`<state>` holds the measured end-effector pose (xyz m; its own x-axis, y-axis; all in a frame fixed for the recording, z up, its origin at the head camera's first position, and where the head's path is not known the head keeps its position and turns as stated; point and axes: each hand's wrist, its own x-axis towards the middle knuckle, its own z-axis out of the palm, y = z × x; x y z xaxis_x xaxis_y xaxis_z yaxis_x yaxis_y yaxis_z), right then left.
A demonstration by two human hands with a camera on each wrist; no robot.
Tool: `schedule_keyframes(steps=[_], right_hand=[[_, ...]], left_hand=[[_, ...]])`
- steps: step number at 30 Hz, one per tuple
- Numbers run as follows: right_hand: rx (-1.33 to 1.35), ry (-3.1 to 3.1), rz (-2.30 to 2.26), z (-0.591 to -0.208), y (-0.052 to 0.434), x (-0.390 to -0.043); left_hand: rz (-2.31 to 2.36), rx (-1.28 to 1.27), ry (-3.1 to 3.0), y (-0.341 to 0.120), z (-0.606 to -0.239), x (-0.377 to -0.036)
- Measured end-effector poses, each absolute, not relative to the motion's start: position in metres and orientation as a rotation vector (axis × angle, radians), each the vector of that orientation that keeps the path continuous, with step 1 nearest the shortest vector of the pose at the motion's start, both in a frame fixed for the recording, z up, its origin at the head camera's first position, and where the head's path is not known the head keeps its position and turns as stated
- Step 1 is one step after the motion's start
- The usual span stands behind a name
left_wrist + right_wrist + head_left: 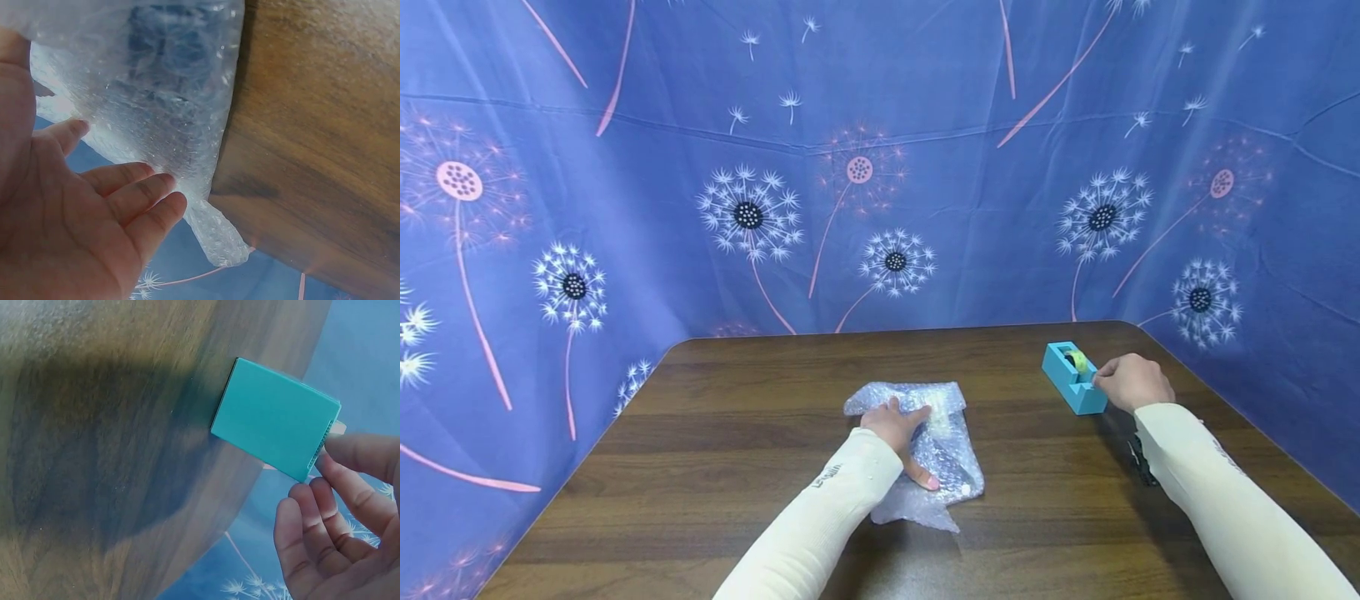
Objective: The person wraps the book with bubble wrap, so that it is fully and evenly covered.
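A crumpled sheet of clear bubble wrap lies at the middle of the brown wooden table. My left hand rests flat on it with fingers straight; the left wrist view shows my left hand touching the bubble wrap. A teal tape dispenser with a yellow-green roll stands at the right. My right hand is at its near end. In the right wrist view my right hand pinches the pale tape end at the dispenser's cutter edge.
A small black object lies on the table beside my right forearm. Blue dandelion-print cloth walls the table at the back and both sides. Bare wood stretches left of the wrap and along the front edge.
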<state>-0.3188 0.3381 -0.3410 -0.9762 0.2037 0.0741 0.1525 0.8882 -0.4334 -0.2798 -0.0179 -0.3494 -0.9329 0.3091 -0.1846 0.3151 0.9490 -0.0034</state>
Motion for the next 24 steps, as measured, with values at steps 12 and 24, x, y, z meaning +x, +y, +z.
schedule_keyframes(steps=[12,24], right_hand=[[-0.356,-3.025,0.532,-0.335,0.328,-0.325],[-0.419,-3.110,0.640,-0.327,0.328,-0.327]], left_hand=[[-0.010,0.441,2.901,-0.015,-0.354,-0.284],[-0.062,0.440,2.907,-0.011,-0.343,-0.273]])
